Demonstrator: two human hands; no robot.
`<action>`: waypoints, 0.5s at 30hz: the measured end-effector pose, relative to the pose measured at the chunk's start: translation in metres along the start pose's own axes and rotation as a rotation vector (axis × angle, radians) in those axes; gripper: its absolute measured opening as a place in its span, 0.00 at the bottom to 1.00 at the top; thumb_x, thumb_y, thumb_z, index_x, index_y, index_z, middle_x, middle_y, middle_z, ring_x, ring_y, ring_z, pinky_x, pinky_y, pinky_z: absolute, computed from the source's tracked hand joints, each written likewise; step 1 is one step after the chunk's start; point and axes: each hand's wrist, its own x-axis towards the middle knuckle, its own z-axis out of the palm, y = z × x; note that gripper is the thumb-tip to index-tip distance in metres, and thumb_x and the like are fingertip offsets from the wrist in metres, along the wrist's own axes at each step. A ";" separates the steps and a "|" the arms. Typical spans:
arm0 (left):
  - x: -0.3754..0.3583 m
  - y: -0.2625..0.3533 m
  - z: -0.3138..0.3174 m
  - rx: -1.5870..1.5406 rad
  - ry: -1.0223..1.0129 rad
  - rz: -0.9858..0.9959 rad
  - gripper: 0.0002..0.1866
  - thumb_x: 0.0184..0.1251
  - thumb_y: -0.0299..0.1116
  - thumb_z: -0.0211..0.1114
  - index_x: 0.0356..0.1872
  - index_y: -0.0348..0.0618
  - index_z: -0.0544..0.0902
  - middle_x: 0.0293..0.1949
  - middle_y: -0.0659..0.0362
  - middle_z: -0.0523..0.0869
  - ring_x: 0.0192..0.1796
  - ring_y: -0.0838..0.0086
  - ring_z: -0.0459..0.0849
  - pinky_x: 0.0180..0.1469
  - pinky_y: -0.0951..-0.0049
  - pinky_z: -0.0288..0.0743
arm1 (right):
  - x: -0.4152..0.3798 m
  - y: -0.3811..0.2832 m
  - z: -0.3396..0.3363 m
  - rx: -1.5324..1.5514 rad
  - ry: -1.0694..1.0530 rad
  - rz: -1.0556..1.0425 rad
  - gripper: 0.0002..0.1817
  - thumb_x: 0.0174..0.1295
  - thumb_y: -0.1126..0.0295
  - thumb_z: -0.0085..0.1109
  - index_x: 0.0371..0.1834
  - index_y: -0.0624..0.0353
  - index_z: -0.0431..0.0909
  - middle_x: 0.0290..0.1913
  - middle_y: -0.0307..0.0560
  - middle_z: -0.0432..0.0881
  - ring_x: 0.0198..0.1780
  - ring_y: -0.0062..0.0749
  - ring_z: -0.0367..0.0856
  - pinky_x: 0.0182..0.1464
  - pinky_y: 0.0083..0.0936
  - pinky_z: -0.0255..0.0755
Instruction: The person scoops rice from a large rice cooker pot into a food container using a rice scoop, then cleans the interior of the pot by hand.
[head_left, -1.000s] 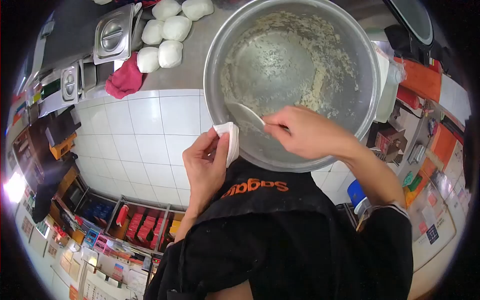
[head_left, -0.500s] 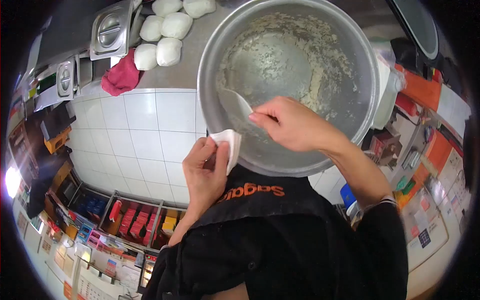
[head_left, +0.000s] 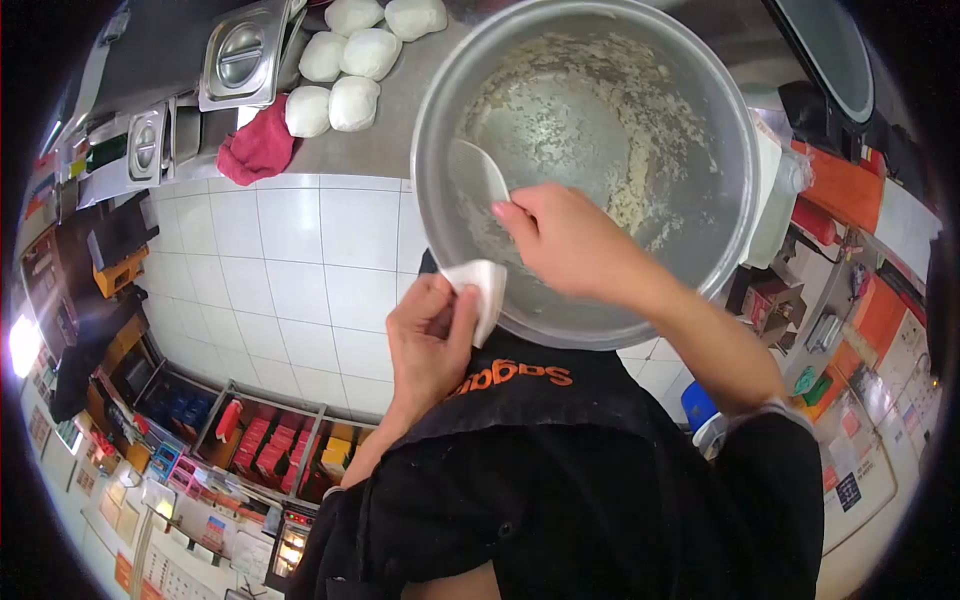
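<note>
A big round metal pot (head_left: 433, 180) stands in front of me, its inside streaked with pale, flaky residue (head_left: 640, 160). My right hand (head_left: 570, 240) reaches over the near rim and grips the handle end of a pale flat paddle (head_left: 478, 172). The paddle's blade lies against the inner left wall of the pot; its exact contact is hard to see. Pinched between the thumb and fingers of my left hand (head_left: 428, 335) is a folded white cloth (head_left: 482, 285), right at the pot's lower left rim.
Several white rounded bundles (head_left: 370, 55) sit on the steel counter (head_left: 400, 130) to the left of the pot. Beside them are a red cloth (head_left: 258, 140) and a lidded metal container (head_left: 240, 60). White floor tiles (head_left: 290, 230) show below; red boxes (head_left: 270, 440) fill a shelf at lower left.
My left hand has shifted slightly right with the folded cloth. My right hand has turned a little, and the paddle has moved slightly up along the pot's left wall.
</note>
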 end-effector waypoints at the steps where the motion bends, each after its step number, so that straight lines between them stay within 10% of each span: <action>1: 0.000 0.000 0.001 -0.002 0.023 0.025 0.05 0.67 0.20 0.61 0.39 0.27 0.80 0.35 0.61 0.78 0.36 0.86 0.77 0.34 0.85 0.71 | 0.010 0.009 0.003 0.009 0.001 0.037 0.17 0.68 0.64 0.47 0.31 0.66 0.78 0.30 0.67 0.78 0.36 0.64 0.78 0.40 0.50 0.69; 3: -0.003 0.001 0.001 0.036 0.036 0.080 0.05 0.67 0.20 0.61 0.38 0.26 0.80 0.35 0.61 0.78 0.36 0.87 0.76 0.33 0.86 0.70 | 0.001 0.013 0.005 0.082 -0.004 0.044 0.17 0.68 0.63 0.47 0.31 0.67 0.78 0.30 0.66 0.79 0.37 0.65 0.78 0.41 0.50 0.70; 5: -0.001 -0.007 0.007 -0.051 0.034 0.046 0.04 0.67 0.20 0.61 0.36 0.27 0.80 0.32 0.63 0.76 0.34 0.87 0.75 0.32 0.86 0.68 | -0.025 0.006 0.012 0.003 0.140 -0.214 0.18 0.70 0.63 0.49 0.27 0.68 0.73 0.19 0.59 0.70 0.20 0.33 0.66 0.28 0.37 0.64; 7: -0.005 -0.012 0.002 -0.039 0.018 0.050 0.04 0.67 0.20 0.61 0.35 0.28 0.80 0.31 0.63 0.76 0.33 0.87 0.74 0.32 0.87 0.67 | -0.016 -0.001 0.014 0.033 0.161 -0.186 0.20 0.70 0.63 0.48 0.26 0.69 0.73 0.19 0.57 0.70 0.21 0.33 0.66 0.28 0.35 0.64; 10: -0.001 -0.011 0.000 0.058 0.100 0.078 0.04 0.68 0.21 0.60 0.37 0.28 0.81 0.33 0.62 0.78 0.34 0.87 0.76 0.32 0.87 0.68 | 0.022 0.002 0.001 0.001 -0.061 0.032 0.19 0.70 0.64 0.45 0.30 0.70 0.75 0.28 0.65 0.79 0.36 0.62 0.79 0.37 0.43 0.69; 15: -0.005 -0.006 0.011 -0.128 0.035 0.037 0.06 0.69 0.22 0.60 0.37 0.26 0.81 0.33 0.63 0.78 0.34 0.86 0.78 0.34 0.85 0.72 | 0.005 0.010 0.013 -0.231 0.027 -0.228 0.20 0.71 0.62 0.43 0.34 0.71 0.78 0.22 0.59 0.77 0.26 0.52 0.80 0.35 0.44 0.71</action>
